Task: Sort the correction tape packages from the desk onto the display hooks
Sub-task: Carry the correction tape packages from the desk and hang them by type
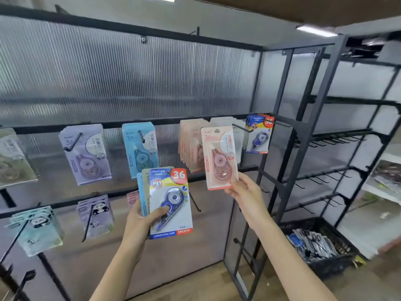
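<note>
The left hand (pixel 138 222) grips a small stack of packages (pixel 168 203), thumb across the blue one in front, fingers curled behind; further right, the right hand (pixel 243 190) pinches a pink package (pixel 219 157) by its bottom corner, raised before the pink row (pixel 191 144) on its hook. It looks like the hanging step; next, the card's hole must meet that hook's tip, which the card itself covers; the surface is out of view; the crate's contents (pixel 314 242) at the far right are blurred.

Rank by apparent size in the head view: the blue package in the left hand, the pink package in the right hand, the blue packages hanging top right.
1. Blue package and pink package: similar, unranked; nearness inflates both.
2. Hanging blue packages: smallest, farther away.
</note>
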The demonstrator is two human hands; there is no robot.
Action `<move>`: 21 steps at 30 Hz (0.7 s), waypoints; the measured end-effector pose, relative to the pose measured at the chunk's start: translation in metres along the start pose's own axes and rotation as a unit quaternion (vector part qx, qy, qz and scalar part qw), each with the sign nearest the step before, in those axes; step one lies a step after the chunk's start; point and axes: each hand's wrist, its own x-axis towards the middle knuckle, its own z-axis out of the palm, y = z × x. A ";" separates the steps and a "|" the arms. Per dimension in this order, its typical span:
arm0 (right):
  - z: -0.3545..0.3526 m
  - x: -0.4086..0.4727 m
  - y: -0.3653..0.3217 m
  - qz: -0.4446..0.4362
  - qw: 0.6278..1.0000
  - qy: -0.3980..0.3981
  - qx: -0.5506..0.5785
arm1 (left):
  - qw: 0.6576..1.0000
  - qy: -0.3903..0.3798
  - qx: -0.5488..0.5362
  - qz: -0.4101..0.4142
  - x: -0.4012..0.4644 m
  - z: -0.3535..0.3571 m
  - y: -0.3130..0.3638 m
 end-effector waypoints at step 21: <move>0.046 0.068 0.034 0.123 0.991 0.044 -0.017 | 0.998 0.070 0.002 0.000 -0.033 0.010 0.005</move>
